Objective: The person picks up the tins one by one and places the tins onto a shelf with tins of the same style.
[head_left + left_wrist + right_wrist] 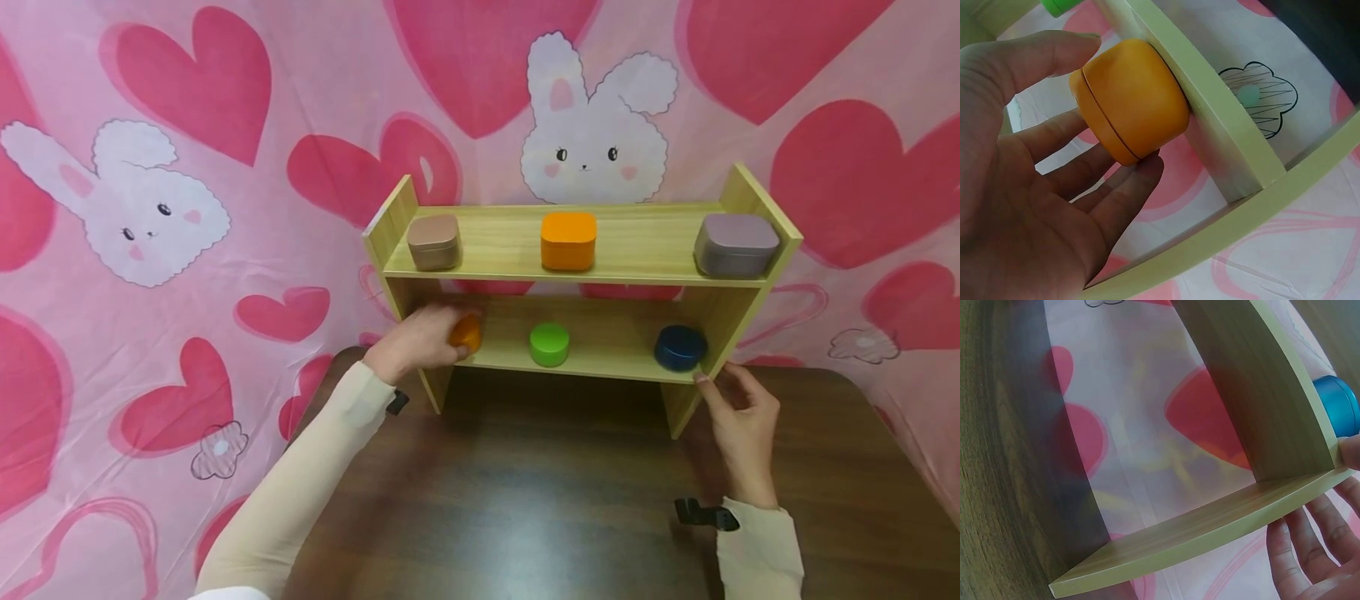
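At the left end of the lower board, my left hand (pixel 426 335) holds a small round orange tin (pixel 466 333). In the left wrist view the thumb lies on one side of the orange tin (pixel 1135 100) and the fingers on the other, with the tin's base at the board. My right hand (pixel 746 421) grips the right side panel of the wooden shelf (pixel 495 242), thumb in front and fingers on the outer side. Near that thumb stands a round blue tin (pixel 680 348). A round green tin (pixel 550 344) stands mid-board.
On the upper board stand a rose-brown tin (pixel 435 242), a squarish orange tin (pixel 568 242) and a grey-purple tin (pixel 737 245). The shelf stands on a dark wooden table (pixel 525 492). Behind hangs a pink cloth (pixel 337 67) with hearts and rabbits.
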`<state>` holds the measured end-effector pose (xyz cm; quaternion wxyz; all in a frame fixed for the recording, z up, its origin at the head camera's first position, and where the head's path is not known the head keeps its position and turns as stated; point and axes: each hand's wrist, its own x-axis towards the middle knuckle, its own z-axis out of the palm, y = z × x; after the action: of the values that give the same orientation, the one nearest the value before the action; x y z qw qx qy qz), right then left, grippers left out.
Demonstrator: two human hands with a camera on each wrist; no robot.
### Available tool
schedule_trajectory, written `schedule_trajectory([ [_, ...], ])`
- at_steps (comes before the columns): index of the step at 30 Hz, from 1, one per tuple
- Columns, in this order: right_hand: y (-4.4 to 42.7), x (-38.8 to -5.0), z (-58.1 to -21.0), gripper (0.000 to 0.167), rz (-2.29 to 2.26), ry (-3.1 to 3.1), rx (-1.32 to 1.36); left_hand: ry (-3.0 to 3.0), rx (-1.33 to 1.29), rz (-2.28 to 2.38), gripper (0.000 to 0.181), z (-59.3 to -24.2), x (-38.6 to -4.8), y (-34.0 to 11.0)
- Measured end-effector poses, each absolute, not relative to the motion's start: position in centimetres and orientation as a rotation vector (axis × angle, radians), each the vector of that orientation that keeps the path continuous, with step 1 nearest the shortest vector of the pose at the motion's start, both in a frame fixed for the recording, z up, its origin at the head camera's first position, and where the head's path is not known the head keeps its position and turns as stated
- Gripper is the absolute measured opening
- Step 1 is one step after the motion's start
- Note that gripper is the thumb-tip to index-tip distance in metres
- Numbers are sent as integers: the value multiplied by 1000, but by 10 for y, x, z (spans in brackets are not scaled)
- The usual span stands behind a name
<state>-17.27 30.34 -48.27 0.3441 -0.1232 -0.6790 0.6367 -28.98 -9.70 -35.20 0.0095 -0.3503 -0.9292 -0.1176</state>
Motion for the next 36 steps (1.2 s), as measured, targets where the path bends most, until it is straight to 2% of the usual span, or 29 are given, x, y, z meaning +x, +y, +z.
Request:
schedule_trajectory([
  [24,299,-179,-478,22,1719,-1725,-310,-2753,-1001,-472,57,-347,-279,-102],
  [36,301,-171,-486,21,1555,-1832,-372,-2571,-1006,-519,58,-352,-252,-106],
])
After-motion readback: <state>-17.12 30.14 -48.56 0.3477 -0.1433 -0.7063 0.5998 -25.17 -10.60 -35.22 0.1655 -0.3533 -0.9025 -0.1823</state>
